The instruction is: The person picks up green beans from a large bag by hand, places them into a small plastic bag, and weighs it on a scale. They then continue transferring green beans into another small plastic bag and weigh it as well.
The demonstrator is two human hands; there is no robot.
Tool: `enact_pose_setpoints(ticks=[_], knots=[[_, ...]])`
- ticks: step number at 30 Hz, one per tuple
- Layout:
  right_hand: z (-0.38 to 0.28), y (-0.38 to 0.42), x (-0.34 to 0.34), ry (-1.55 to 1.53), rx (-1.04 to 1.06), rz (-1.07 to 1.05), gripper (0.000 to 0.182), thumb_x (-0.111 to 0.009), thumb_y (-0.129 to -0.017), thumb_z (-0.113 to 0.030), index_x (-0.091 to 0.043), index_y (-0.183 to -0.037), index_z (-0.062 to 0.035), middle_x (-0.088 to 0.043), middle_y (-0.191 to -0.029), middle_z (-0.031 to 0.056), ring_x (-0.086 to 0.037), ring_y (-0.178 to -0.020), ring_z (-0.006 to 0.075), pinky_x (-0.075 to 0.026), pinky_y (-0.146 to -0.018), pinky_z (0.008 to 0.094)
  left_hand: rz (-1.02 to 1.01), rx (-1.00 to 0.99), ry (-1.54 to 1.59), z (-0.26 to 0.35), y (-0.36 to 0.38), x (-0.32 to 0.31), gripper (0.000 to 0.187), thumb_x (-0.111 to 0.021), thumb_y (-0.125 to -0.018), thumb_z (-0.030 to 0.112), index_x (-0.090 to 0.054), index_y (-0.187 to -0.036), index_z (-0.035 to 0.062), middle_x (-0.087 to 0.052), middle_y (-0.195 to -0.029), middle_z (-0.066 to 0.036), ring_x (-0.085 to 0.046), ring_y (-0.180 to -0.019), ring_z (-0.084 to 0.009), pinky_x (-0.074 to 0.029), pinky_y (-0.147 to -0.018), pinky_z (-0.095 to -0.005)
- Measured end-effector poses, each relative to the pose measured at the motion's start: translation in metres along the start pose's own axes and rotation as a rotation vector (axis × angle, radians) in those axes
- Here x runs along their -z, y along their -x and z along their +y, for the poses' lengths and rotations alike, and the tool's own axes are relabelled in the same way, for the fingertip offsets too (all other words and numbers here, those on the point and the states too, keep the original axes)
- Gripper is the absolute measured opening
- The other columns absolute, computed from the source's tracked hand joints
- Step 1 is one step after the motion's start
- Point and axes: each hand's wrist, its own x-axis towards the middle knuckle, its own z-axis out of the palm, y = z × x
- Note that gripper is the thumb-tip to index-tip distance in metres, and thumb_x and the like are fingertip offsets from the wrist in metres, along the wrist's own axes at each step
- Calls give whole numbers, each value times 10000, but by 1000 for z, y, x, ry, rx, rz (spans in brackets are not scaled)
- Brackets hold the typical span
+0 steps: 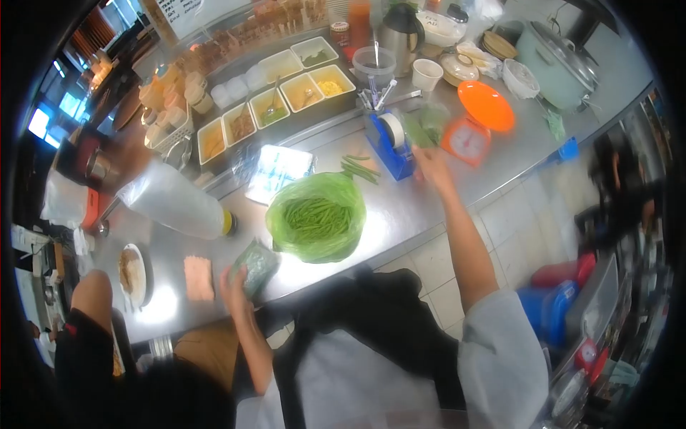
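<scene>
At the lower left of centre, the left hand [234,288] is closed round the side of a filled plastic bag [260,264], close to the front edge of the worktop [407,207]. Right of upper centre, the right hand [433,170] is at the lower end of a clear bag [433,119] with green contents; blur hides whether the fingers grip it or only touch it. In the middle, an open green bag [350,239] holds a heap of green beans [314,218], with loose beans [361,169] behind it. The clear bag looks the likelier to snag, since the blue tape dispenser [400,169] and the orange scale [466,141] flank it closely. A loose left grip could let its bag slip over the edge, and a knock to the open green bag could spill beans
</scene>
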Motion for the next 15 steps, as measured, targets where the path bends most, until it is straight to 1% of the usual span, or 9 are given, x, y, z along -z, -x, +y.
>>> enact_pose_setpoints(ticks=[1, 3, 4, 6, 7, 10, 12, 13, 15], knots=[[-1, -3, 1, -7, -3, 8, 404, -580, -845, -352, -619, -925, 42, -586, -718, 80, -567, -562, 152, -459, -488, 269, -3, 11, 1, 2, -1, 0, 453, -686, -742, 83, -485, -1139, -1, -544, -1005, -83, -507, -914, -167, -420, -775, -284], [-9, -13, 4, 57, -40, -35, 372, -647, -798, -311, -627, -787, 61, -603, -695, 99, -574, -573, 168, -471, -468, 252, -14, -2, 2, 3, -2, 2, 461, -685, -743, 82, -480, -1147, -2, -545, -1011, -84, -508, -920, -168, -421, -778, -286], [-13, -14, 4, 52, -40, -29, 372, -647, -798, -311, -627, -787, 61, -603, -695, 99, -574, -573, 168, -471, -468, 252, -17, -10, 7, 4, -2, 2, 468, -684, -743, 81, -475, -1154, -3, -546, -1017, -86, -509, -926, -169, -422, -781, -288], [-20, -13, 5, -17, -32, -96, 316, -653, -790, -260, -611, -755, 51, -586, -692, 92, -569, -553, 174, -489, -474, 252, -28, -19, 8, 9, -1, 2, 468, -685, -743, 81, -475, -1153, -3, -544, -1019, -84, -508, -929, -169, -423, -782, -291], [-19, -19, 5, -22, -30, -89, 316, -653, -790, -260, -611, -755, 51, -586, -692, 92, -569, -553, 174, -489, -474, 252, -30, -25, 15, 13, 0, 0, 468, -686, -742, 82, -475, -1151, -4, -543, -1022, -83, -507, -932, -170, -424, -783, -294], [-21, -24, 7, -22, -30, -163, 248, -652, -780, -195, -599, -769, 47, -569, -707, 94, -581, -608, 185, -521, -527, 284, -89, -57, 75, 21, 2, -3, 475, -690, -740, 88, -474, -1154, 1, -535, -1024, -79, -505, -931, -175, -427, -781, -299], [-28, -18, 8, -176, -109, -147, 208, -633, -779, -124, -585, -829, 73, -564, -766, 116, -583, -685, 193, -542, -587, 327, -109, -75, 90, 30, 4, -8, 474, -692, -739, 89, -477, -1152, 6, -531, -1024, -80, -504, -929, -179, -428, -777, -301], [-25, -16, 9, -177, -109, -145, 208, -633, -779, -124, -585, -829, 73, -564, -766, 116, -583, -685, 193, -542, -587, 327, -122, -87, 103, 33, 6, -9, 472, -694, -737, 91, -480, -1151, 12, -528, -1023, -80, -504, -927, -182, -430, -774, -303], [-13, -14, 10, -300, -127, -150, 208, -615, -781, -83, -562, -865, 100, -555, -863, 147, -581, -771, 214, -550, -649, 355, -129, -94, 101, 40, 8, -13, 470, -696, -737, 95, -485, -1150, 19, -528, -1022, -82, -503, -926, -184, -426, -780, -302]])
